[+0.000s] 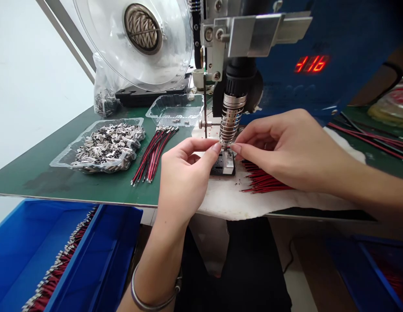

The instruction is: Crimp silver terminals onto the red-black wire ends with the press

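My left hand (188, 177) is closed in a pinch just left of the spring-wrapped tip (233, 117) of a bench machine; the small piece between thumb and forefinger is hidden. From the other side, my right hand (279, 149) pinches close to the same spot, and what its fingertips hold is too small to make out. Both sets of fingertips nearly meet above a small metal fixture (228, 161) on a black base. Under my right hand lies a bundle of red and black wires (266, 180) on a white cloth (240, 201).
Left on the green table (35, 167) are a plastic tray of metal connectors (107, 143), finished-looking wires (154, 154) and another clear tray (175, 108). A clear reel (173, 43) stands behind. The blue machine housing (285, 95) rises right; a blue bin (81, 260) sits below.
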### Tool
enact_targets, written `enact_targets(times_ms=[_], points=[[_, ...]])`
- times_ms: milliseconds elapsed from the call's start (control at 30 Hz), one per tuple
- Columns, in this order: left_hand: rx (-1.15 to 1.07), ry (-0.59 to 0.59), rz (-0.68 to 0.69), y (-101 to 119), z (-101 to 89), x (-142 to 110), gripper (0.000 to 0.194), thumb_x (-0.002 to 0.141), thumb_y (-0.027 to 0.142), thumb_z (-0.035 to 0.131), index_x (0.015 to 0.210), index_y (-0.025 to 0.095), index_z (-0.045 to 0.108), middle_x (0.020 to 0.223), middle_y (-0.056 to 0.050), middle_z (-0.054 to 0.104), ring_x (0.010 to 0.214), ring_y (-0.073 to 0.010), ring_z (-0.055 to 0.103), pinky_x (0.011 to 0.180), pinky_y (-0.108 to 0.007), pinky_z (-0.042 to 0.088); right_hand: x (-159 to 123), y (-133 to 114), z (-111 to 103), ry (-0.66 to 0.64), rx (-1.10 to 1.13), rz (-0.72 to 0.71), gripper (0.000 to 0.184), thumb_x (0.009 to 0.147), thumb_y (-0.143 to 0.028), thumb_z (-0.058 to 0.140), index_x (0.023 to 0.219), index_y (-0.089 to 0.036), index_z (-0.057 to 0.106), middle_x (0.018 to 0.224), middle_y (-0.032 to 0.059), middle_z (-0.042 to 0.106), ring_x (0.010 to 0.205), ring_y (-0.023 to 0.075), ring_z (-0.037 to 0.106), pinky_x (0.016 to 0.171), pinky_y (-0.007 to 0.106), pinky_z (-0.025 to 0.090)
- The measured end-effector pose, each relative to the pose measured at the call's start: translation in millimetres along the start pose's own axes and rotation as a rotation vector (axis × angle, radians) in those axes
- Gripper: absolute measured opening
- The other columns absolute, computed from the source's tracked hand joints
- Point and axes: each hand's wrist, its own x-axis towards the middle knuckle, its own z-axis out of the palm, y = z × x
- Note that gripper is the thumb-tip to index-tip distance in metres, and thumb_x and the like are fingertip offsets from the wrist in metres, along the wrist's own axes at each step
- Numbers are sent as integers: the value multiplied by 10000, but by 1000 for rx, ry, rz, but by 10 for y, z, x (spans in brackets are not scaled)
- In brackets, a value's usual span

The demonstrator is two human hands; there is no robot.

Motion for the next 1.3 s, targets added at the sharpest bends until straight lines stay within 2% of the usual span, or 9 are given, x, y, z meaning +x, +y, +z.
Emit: enact_targets(times_ms=[133,467,700,867,967,1133,1300], points=[[-5,-2,4,-19,-8,-2,94,916,322,896,911,230,875,609,15,579,549,-109,420,519,-264,288,0,-12,-1,3,2,-2,150,863,-173,741,741,-220,815,648,2,752,536,158,647,551,327,463],[-8,-1,-7,-10,2,-3,83,894,297,904,899,218,881,621,9,600,550,-102,424,520,-251,300,-10,1,13,-6,-5,6,175,894,-170,730,743,-223,802,639,4,745,519,146,613,537,326,441],[-10,14,-4,-1,11,8,56,885,268,896,884,213,883,603,17,588,540,-95,426,507,-231,310,1,12,10,2,-7,-27,183,892,-164,717,739,-217,801,629,-4,732,500,134,592,528,317,433],[-1,14,1,-10,9,8,71,894,286,898,895,216,889,601,17,588,545,-96,429,510,-227,311,-20,60,18,17,-28,-77,167,937,-220,750,785,-221,820,624,-7,722,484,133,561,546,340,447],[-17,2,-1,-26,1,13,62,902,286,900,895,226,887,597,24,579,544,-89,424,511,-217,309,-30,86,13,34,-65,-144,157,954,-237,765,810,-223,824,636,-12,725,498,133,577,559,337,451],[-107,-7,0,-36,-20,11,33,898,251,908,899,232,881,616,26,575,558,-90,441,509,-205,332,-22,132,-13,81,-167,-376,146,962,-187,729,870,-212,839,708,-25,777,553,114,630,583,294,454],[-168,-29,-31,-24,-33,8,44,898,246,917,896,226,878,649,15,626,544,-78,453,489,-193,336,-25,176,-32,172,-299,-546,166,986,-157,740,874,-212,848,741,-11,799,560,107,629,573,285,433]])
